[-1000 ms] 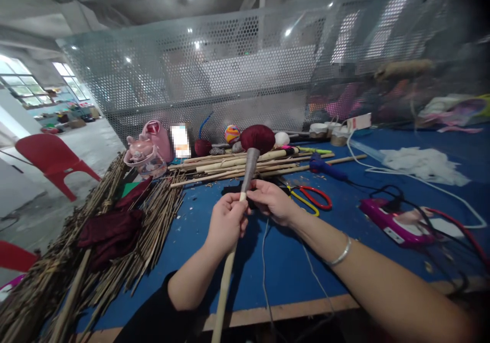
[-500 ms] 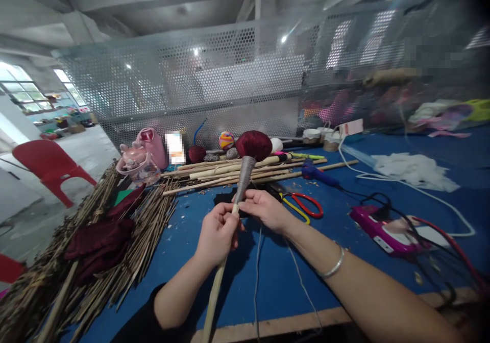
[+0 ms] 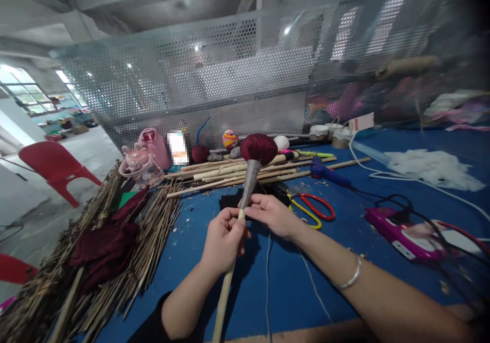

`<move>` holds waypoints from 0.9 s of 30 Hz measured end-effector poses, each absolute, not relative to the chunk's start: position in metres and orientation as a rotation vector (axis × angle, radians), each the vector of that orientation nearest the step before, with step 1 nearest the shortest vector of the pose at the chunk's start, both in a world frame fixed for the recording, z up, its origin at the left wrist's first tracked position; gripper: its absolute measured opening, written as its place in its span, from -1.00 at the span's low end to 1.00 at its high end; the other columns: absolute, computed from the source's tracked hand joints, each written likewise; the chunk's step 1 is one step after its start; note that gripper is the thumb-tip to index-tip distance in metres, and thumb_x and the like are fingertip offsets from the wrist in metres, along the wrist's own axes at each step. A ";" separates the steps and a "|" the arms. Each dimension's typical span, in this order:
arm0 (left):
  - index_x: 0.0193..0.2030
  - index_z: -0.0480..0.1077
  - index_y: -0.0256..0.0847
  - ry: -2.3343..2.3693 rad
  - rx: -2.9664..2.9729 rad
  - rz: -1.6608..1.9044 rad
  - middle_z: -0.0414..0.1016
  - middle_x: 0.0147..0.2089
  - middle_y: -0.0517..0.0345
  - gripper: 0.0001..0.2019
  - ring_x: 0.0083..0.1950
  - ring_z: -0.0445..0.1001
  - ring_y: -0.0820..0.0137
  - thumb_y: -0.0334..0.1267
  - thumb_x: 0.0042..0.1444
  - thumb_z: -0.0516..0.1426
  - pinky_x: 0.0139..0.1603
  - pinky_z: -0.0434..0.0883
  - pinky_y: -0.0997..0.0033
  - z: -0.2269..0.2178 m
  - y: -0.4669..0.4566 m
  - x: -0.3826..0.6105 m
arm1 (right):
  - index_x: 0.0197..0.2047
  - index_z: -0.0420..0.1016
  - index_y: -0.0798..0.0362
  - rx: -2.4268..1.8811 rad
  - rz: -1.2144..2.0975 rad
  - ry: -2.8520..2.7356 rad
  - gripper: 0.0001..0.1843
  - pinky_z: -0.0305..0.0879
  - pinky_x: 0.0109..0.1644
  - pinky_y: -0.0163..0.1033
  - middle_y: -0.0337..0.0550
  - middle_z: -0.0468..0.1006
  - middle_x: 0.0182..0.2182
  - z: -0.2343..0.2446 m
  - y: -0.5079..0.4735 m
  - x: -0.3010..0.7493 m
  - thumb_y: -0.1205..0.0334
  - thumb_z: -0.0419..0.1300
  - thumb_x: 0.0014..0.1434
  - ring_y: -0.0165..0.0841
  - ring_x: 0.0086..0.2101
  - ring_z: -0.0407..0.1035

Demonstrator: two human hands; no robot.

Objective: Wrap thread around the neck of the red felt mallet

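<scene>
My left hand (image 3: 224, 236) is closed around a pale wooden stick (image 3: 225, 297), which slants up and away from me. Grey yarn (image 3: 250, 182) is wound tightly round its upper part, a cone that widens upward. A round dark red cloth head (image 3: 259, 149) tops the cone. My right hand (image 3: 270, 215) pinches at the lower end of the winding, its fingertips beside my left thumb; the exact grip is partly hidden. Two loose grey strands (image 3: 268, 282) hang below the hands onto the blue table (image 3: 191, 261).
Scissors (image 3: 312, 213) with red and yellow handles lie right of my hands, near a blue glue gun (image 3: 325, 173). A purple power strip (image 3: 394, 236) is farther right. Wooden sticks (image 3: 214, 179) lie behind. Bundled twigs (image 3: 141, 251) and dark red cloth (image 3: 105, 253) cover the left.
The view has shifted slightly, so the table things sit a little farther right. Both hands keep nearly the same hold at the lower end of the grey winding.
</scene>
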State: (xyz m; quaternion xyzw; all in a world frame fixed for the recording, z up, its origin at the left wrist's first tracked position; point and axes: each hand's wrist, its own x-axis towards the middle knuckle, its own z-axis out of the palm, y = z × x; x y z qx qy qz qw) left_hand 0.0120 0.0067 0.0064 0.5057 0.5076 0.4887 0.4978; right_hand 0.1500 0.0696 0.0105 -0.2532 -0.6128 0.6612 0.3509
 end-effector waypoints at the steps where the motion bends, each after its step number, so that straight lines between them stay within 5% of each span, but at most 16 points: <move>1: -0.24 0.24 -0.26 1.224 1.214 1.173 0.36 -0.60 0.29 -0.75 -0.77 0.19 0.62 -0.10 0.07 0.04 -0.79 0.12 0.66 0.006 0.006 0.011 | -0.26 0.39 0.19 -0.663 1.719 -1.580 -0.67 0.23 -0.35 -0.32 -0.17 0.46 -0.46 0.011 0.069 0.150 0.11 0.24 0.00 -0.43 -0.45 0.33; 9: -0.23 0.20 -0.25 1.141 1.030 1.079 0.37 -0.60 0.31 -0.66 -0.81 0.16 0.65 -0.11 -0.06 0.19 -0.82 0.11 0.68 0.001 0.005 0.007 | -0.26 0.42 0.19 -0.786 1.744 -1.552 -0.62 0.15 -0.47 -0.37 -0.22 0.41 -0.52 0.009 0.067 0.150 0.04 0.25 -0.03 -0.49 -0.53 0.25; 16: -0.24 0.21 -0.28 1.049 0.890 1.017 0.45 -0.53 0.16 -0.64 -0.81 0.19 0.63 -0.01 0.00 0.12 -0.83 0.07 0.68 -0.003 0.013 0.008 | -0.25 0.39 0.16 -0.764 1.894 -1.473 -0.67 0.09 -0.54 -0.39 -0.24 0.39 -0.55 0.004 0.072 0.149 0.06 0.21 0.03 -0.52 -0.60 0.24; 23: -0.31 0.30 -0.31 1.115 1.136 0.948 0.37 -0.64 0.21 -0.64 -0.74 0.22 0.61 -0.01 0.15 -0.06 -0.73 0.12 0.65 -0.002 0.013 0.000 | -0.26 0.39 0.18 -0.707 1.834 -1.542 -0.69 0.22 -0.29 -0.31 -0.18 0.43 -0.44 0.009 0.068 0.148 0.09 0.21 0.03 -0.44 -0.42 0.32; 27: -0.34 0.31 -0.27 1.217 1.262 1.032 0.24 -0.70 0.33 -0.68 -0.74 0.18 0.60 -0.01 0.11 -0.01 -0.74 0.11 0.64 -0.002 0.011 -0.001 | -0.31 0.39 0.18 -0.765 1.672 -1.645 -0.69 0.20 -0.31 -0.32 -0.21 0.40 -0.49 0.008 0.066 0.146 0.07 0.21 0.02 -0.43 -0.42 0.28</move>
